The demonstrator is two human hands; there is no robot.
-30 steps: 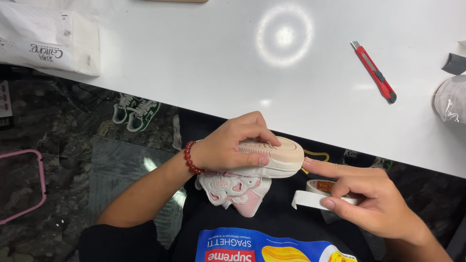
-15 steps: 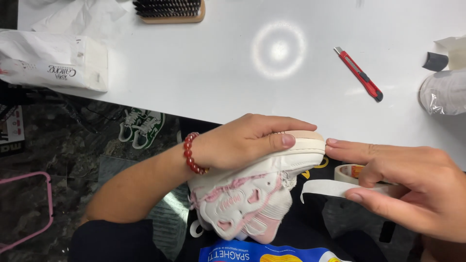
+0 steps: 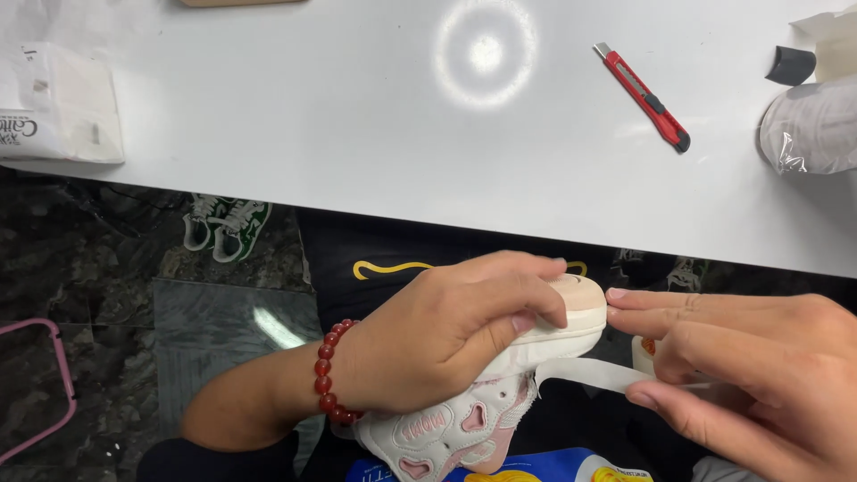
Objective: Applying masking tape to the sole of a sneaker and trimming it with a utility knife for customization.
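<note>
Head view, looking down past the near edge of a white counter [image 3: 357, 116] onto the person's lap. The left hand [image 3: 446, 335], with a bracelet of red beads [image 3: 327, 384] at the wrist, is closed over a small white-and-pink shoe [image 3: 446, 428] turned on its side, sole uppermost; its fingers wrap the beige sole [image 3: 580, 299] and the thumb presses the white rim of the sole, so this grip is shut on the shoe. The shoe sits below the counter edge, over the lap, not on the counter. The right hand [image 3: 759, 375] lies just beside the toe end: its forefinger is stretched out with the tip touching the end of the sole, while thumb and remaining fingers pinch a strip of white tape [image 3: 594, 373] that runs from the rim of the sole back to a tape roll [image 3: 644, 353] – the roll is mostly hidden behind the hand. On the counter, well apart from both hands, lie 1 red utility knife [image 3: 644, 94], a clear plastic-wrapped bundle [image 3: 808, 125] at the right edge, and a white packet [image 3: 58, 116] at the left edge. On the dark floor [image 3: 107, 268] below – a pair of white-and-green sneakers [image 3: 223, 228] and part of a pink frame [image 3: 40, 393].
</note>
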